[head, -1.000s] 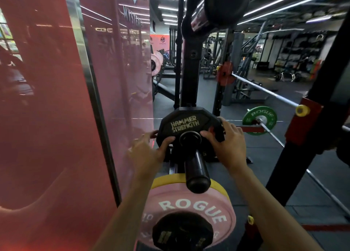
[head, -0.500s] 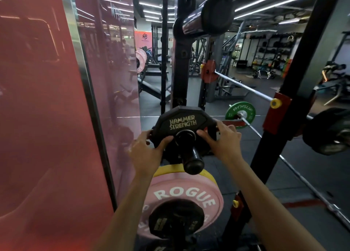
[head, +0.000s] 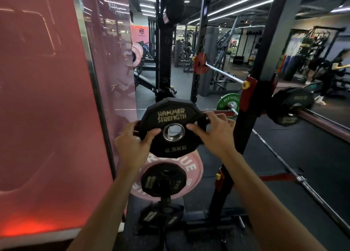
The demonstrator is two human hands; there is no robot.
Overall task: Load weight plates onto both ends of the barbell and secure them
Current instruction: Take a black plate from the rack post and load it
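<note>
Both arms extended; left hand and right hand grip closed on black plate edges, held upright.

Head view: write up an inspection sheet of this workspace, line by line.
Surface: dark rubber gym floor, a red line marked across it.
Job's things: black Hammer Strength plate marked 2.5KG, off any peg, centre hole open. Barbell across the rack, with a black plate on its near end.
Clutter: pink Rogue plate and small black plates stored low on the rack; green Rogue plate on a bar on the floor.
Grippers: left hand and right hand grip opposite edges of the held plate.
Cables: nothing seen.
Surroundings: red glossy panel at left; a person far right; collars: nothing seen.
</note>
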